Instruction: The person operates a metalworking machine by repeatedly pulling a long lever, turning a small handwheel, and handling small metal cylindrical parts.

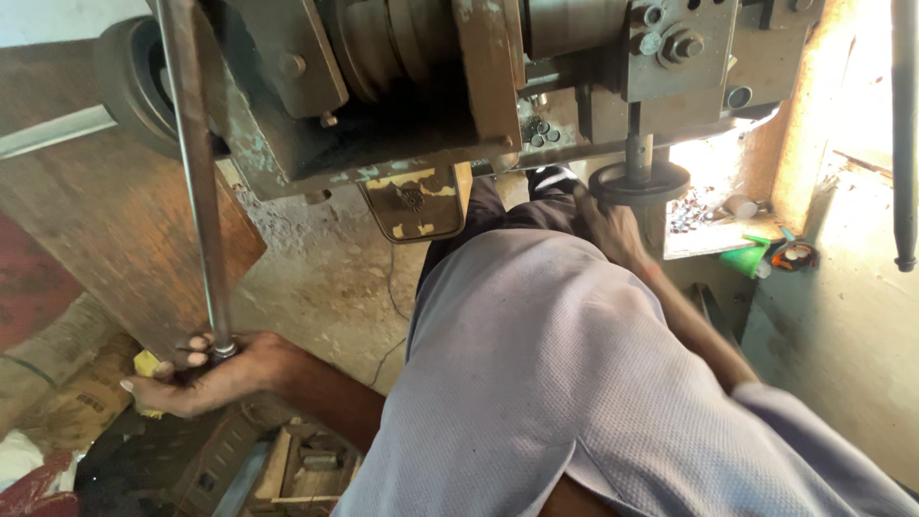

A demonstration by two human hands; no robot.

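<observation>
Left hand (196, 378): cupped palm-up, fingers curled loosely round the lower end of the rod, near left.
Rod (196, 172): long, thin, smooth grey steel, upright.
Machine (412, 86): rusty cast metal, far.
Right hand (613, 230): fingers touching a dark round disc (639, 182); grip unclear.

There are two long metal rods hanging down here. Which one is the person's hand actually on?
The rod on the left: the left hand cups its lower end. The dark rod at the right edge hangs free, untouched by either hand.

The left hand (206, 375) reached toward eight o'clock, fingers curled; the right hand (610, 230) stretched toward one o'clock, closed.
</observation>
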